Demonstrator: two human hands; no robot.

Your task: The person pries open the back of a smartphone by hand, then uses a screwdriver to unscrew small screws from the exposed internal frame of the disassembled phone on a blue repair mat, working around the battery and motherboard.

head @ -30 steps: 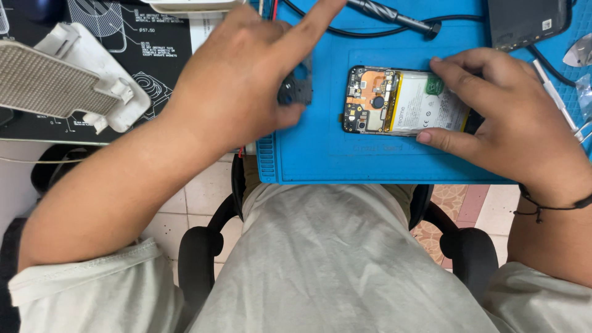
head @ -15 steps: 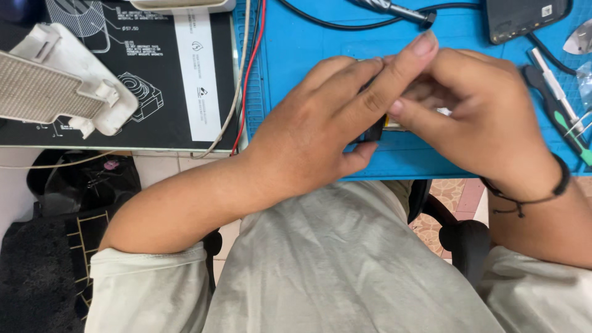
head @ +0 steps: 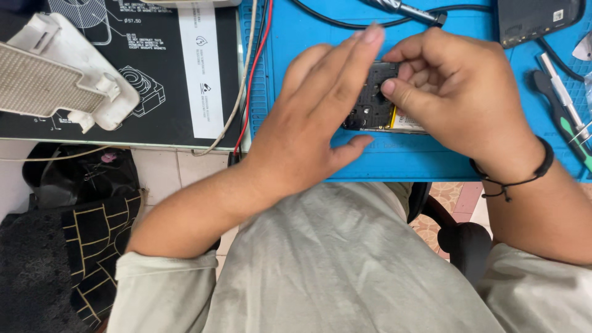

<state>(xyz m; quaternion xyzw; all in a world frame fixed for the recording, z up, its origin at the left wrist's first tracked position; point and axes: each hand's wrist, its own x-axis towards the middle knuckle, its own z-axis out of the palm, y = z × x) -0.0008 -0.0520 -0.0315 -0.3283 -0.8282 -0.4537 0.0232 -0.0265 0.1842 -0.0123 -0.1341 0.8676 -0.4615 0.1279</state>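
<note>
One opened phone (head: 377, 105) on the blue mat (head: 394, 163), near the front edge of the desk, mostly covered by two hands. Left hand (head: 314, 129) flat over the phone's left end, fingers stretched and loose, thumb on the mat just below, grip released. Right hand (head: 459, 98) curled over the phone's right part, thumb and fingertips pinched against a dark inner plate, grip closed on the phone. One black wristband (head: 524, 176) around the right wrist. Toward the far edge: one black cable (head: 345, 21), one metal-tipped tool (head: 404, 9), one dark device (head: 536, 21) at the far right corner. At the right edge, two hand tools (head: 564, 102) side by side. Left of the mat, one black printed pad (head: 166, 68), one white plastic stand (head: 58, 74) on it, one red wire (head: 256, 74) along the mat's left border.
</note>
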